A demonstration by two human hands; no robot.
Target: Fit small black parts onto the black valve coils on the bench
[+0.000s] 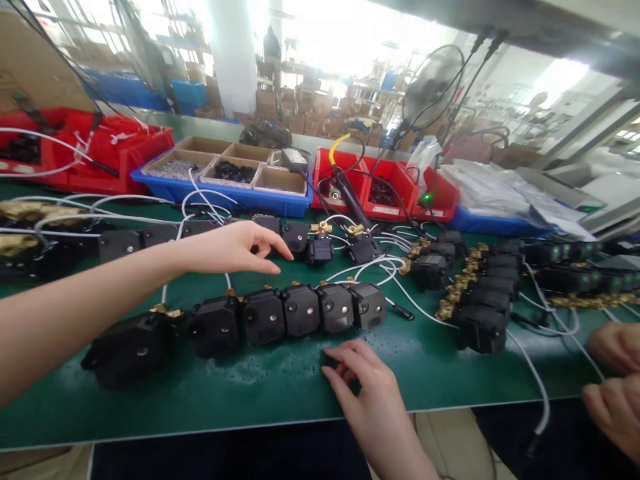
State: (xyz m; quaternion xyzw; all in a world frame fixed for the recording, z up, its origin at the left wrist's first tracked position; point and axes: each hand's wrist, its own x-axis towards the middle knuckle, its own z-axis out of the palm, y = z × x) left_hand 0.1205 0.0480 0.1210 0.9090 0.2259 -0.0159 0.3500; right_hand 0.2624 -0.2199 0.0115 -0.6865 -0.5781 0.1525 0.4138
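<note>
My left hand (239, 247) hangs over the bench with its fingers loosely stretched and apart, holding nothing visible. Below it runs a row of black valve actuator boxes (263, 315), some with brass fittings behind them. Close to the bench's front edge, my right hand (364, 377) pinches a small black piece (329, 359) between thumb and fingers, low over the green surface (280, 393). The fingers hide most of that piece, so its kind cannot be made out. One larger-looking actuator (135, 350) stands at the row's left end, under my left forearm.
Behind are a blue tray (225, 195) of small parts and red bins (390, 193). A black tool with a yellow hook (350, 193) leans there. More brass-fitted actuators (483, 327) and white cables (420, 308) lie to the right, near another person's hands (617, 393).
</note>
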